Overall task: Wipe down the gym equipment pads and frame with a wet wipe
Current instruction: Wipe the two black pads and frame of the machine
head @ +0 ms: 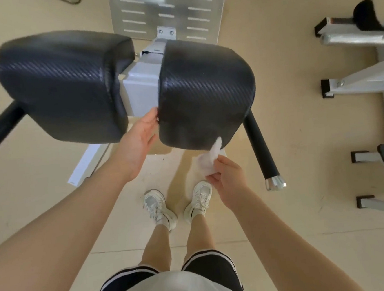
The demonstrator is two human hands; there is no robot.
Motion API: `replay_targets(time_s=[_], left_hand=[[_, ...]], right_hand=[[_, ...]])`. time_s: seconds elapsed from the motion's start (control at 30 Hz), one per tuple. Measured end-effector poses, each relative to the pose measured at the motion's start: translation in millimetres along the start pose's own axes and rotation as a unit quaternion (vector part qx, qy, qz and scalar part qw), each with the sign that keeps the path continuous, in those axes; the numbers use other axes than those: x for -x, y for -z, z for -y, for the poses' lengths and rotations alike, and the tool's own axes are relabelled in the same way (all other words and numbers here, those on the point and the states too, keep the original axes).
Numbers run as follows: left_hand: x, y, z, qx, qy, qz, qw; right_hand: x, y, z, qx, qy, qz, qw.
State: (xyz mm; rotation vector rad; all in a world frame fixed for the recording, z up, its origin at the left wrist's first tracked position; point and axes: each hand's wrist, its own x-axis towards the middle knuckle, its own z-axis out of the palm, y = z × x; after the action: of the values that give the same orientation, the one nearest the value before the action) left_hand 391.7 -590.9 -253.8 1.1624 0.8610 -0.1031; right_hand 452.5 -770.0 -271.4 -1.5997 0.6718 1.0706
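Two black textured pads fill the upper half of the frame, the left pad [63, 87] larger, the right pad [204, 92] at centre, with the grey frame [141, 91] between them. Below centre, the left hand [139, 143] lies flat, fingers straight, touching the right pad's near-left edge. The right hand [227, 184] pinches a white wet wipe [209, 160] against that pad's lower edge.

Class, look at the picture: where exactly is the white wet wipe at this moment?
In the head view, the wet wipe sits right of centre, pinched in the right hand, its tip touching the near lower edge of the right pad, above the right shoe.
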Motion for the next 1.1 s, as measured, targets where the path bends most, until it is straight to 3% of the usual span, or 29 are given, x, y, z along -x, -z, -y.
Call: replay_targets(time_s=[0.1,0.2,0.27,0.3,0.4,0.47,0.5,0.6,0.67,0.7,0.73,0.8,0.83,0.87,0.9,0.93,0.97,1.1], left_hand=[[15.3,12.9,-9.3,-0.003,0.019,-0.008,1.0],[34.6,25.9,-16.2,0.043,0.002,-0.041,0.998],[43.2,33.2,-17.9,0.067,-0.005,-0.059,0.996],[44.7,37.3,-15.8,0.07,-0.005,-0.062,0.996],[46.5,48.7,-3.2,0.085,0.01,-0.065,0.994],[44.3,54.0,5.7,0.103,0.024,-0.075,0.992],[43.3,56.1,10.2,0.112,0.035,-0.079,0.99],[43.5,61.0,23.9,0.111,0.054,-0.071,0.99],[45.1,62.5,31.7,0.092,0.057,-0.058,0.992],[46.1,62.8,34.6,0.084,0.06,-0.055,0.993],[46.3,62.2,35.9,0.076,0.064,-0.053,0.994],[43.7,58.8,35.2,0.062,0.079,-0.048,0.994],[41.3,54.9,33.1,0.058,0.09,-0.045,0.993],[38.6,50.3,30.8,0.053,0.101,-0.04,0.993],[35.6,45.3,29.0,0.046,0.109,-0.034,0.992],[32.2,40.4,27.9,0.034,0.114,-0.026,0.993],[28.5,35.9,27.4,0.017,0.114,-0.016,0.993],[16.1,29.1,29.1,-0.043,0.099,0.002,0.994]], right_hand=[[37.7,-9.1,30.2,0.181,0.164,0.035,0.969],[57.7,-38.7,62.3,0.35,0.381,0.046,0.854],[53.3,-67.7,79.1,0.398,0.497,0.042,0.77],[45.6,-81.7,84.9,0.431,0.562,0.033,0.705],[4.1,-112.0,90.6,0.566,0.709,-0.027,0.419],[-16.5,-116.2,87.2,0.639,0.709,-0.04,0.294],[-23.7,-114.8,80.2,0.679,0.689,-0.03,0.253],[-32.7,-105.2,40.3,0.761,0.608,0.036,0.223],[-37.6,-93.4,14.2,0.776,0.573,0.088,0.25],[-38.0,-85.6,5.6,0.79,0.527,0.104,0.295],[-35.2,-76.4,0.1,0.796,0.461,0.125,0.373],[-22.3,-59.3,-7.8,0.685,0.287,0.07,0.666],[-17.0,-54.1,-11.1,0.57,0.243,0.0,0.785],[-16.4,-49.5,-15.5,0.438,0.193,-0.068,0.875],[-16.7,-47.0,-21.1,0.294,0.114,-0.114,0.942],[-20.7,-47.2,-25.9,0.143,0.035,-0.114,0.983],[-23.7,-50.7,-29.3,0.034,-0.027,-0.089,0.995],[-41.8,-77.4,-40.8,-0.199,-0.139,-0.03,0.97]])
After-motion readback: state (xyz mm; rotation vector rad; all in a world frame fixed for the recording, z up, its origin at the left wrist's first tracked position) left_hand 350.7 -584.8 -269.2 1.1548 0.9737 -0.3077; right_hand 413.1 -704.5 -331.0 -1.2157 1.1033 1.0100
